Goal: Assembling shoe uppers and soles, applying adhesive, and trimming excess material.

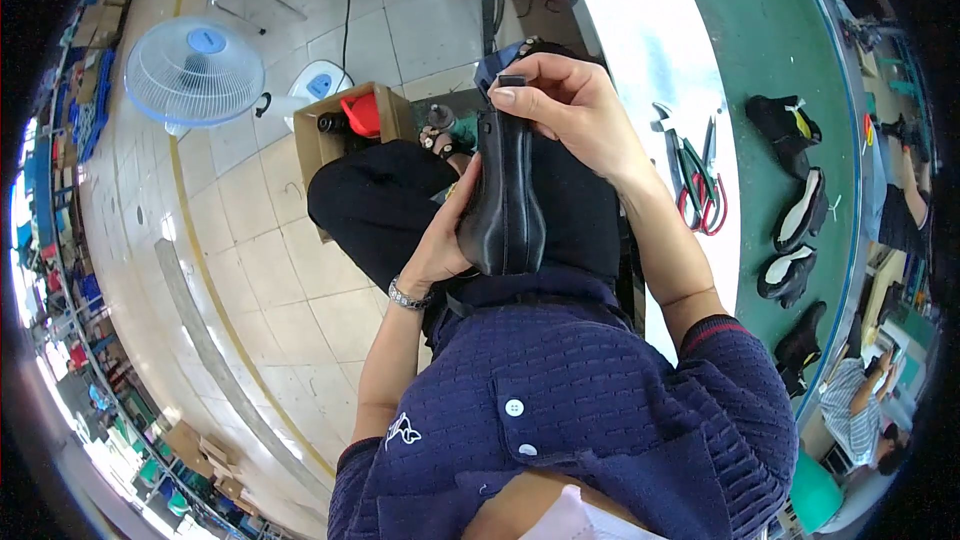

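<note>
Head view: black shoe (503, 190) between left hand (445, 240) and right hand (570, 110).

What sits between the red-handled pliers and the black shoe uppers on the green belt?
Head view: nothing lies between the red-handled pliers and the black shoe uppers. That stretch shows only the white table edge and bare green belt.

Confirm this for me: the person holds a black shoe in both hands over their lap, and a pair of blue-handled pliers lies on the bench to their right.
Not quite. The head view shows both the left hand and the right hand on the black shoe over the lap, but the pliers on the bench to the right have red handles, not blue.
</note>
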### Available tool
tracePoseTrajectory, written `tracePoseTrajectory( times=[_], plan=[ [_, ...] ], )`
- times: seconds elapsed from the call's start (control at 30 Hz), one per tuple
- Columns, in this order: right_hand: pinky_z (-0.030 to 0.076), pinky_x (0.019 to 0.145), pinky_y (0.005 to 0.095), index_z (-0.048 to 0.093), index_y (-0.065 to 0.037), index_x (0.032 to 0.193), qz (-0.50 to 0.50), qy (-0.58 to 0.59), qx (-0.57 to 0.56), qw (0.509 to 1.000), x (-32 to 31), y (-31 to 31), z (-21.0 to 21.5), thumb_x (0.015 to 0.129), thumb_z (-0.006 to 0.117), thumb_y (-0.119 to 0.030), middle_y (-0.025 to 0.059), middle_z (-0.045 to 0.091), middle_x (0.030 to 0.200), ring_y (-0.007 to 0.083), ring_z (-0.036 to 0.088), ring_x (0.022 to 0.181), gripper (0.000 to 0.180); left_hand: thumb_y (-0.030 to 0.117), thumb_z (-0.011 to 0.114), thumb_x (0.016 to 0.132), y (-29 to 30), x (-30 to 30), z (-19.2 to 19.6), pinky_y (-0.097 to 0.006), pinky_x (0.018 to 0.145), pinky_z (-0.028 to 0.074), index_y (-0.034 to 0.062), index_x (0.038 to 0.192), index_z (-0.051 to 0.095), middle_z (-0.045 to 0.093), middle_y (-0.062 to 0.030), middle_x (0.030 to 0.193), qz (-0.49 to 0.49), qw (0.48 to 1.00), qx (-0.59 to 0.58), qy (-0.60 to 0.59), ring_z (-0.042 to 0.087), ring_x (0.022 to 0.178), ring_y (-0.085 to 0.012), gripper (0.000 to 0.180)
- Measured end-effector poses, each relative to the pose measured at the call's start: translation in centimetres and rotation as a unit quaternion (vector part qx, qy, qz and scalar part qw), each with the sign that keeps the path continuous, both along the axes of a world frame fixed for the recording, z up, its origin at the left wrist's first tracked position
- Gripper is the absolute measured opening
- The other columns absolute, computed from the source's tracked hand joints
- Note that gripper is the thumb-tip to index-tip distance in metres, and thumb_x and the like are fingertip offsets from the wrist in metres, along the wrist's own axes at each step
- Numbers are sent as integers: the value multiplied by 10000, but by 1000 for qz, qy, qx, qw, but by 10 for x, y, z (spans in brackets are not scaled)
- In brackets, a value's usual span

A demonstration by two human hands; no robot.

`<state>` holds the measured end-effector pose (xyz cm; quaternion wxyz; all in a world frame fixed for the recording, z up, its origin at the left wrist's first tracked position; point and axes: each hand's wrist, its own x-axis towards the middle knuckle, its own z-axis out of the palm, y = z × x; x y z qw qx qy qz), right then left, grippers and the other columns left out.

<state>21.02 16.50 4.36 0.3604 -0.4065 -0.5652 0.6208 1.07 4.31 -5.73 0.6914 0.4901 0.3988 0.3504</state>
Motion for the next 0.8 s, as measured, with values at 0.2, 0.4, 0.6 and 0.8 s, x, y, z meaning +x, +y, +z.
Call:
tracePoseTrajectory(
  times=[0.2, 0.4, 0.6, 0.8],
  plan=[
    [495, 672, 241, 592, 13, 1220, -105, -37, 37, 993, 16, -7, -25, 892, 658, -168, 93, 655, 949, 100, 595, 739, 380, 23, 849, 606, -8, -19, 3, -333, 1130, 256, 58, 1525, 126, 222, -99, 1562, 47, 998, -37, 3, 287, 1398, -185, 1170],
    [456, 935, 409, 545, 21, 1270, -193, -596, 151, 765, 134, -55, -92, 871, 652, -179, 230, 564, 1233, 354, 572, 1095, 459, -129, 744, 684, -48, -91, -23, -344, 848, 541, 23, 1185, 561, 663, -67, 1031, 226, 955, -183, -49, 644, 940, -183, 555],
    [422, 955, 437, 548, -43, 1304, -223, -619, 78, 749, 182, -81, -125, 848, 651, -156, 207, 574, 1143, 350, 556, 1074, 481, 324, 735, 846, -23, -113, 4, -329, 920, 467, 33, 1341, 439, 556, -70, 1234, 270, 915, -299, -34, 543, 1107, -176, 646],
    [482, 864, 346, 563, 74, 1242, -221, -407, -158, 872, 178, -51, -96, 767, 693, -254, 172, 644, 1028, 279, 633, 917, 591, 430, 663, 886, 17, -58, 46, -301, 932, 448, 22, 1358, 440, 574, -87, 1232, 207, 941, -269, 1, 557, 1086, -161, 663]
  ],
)
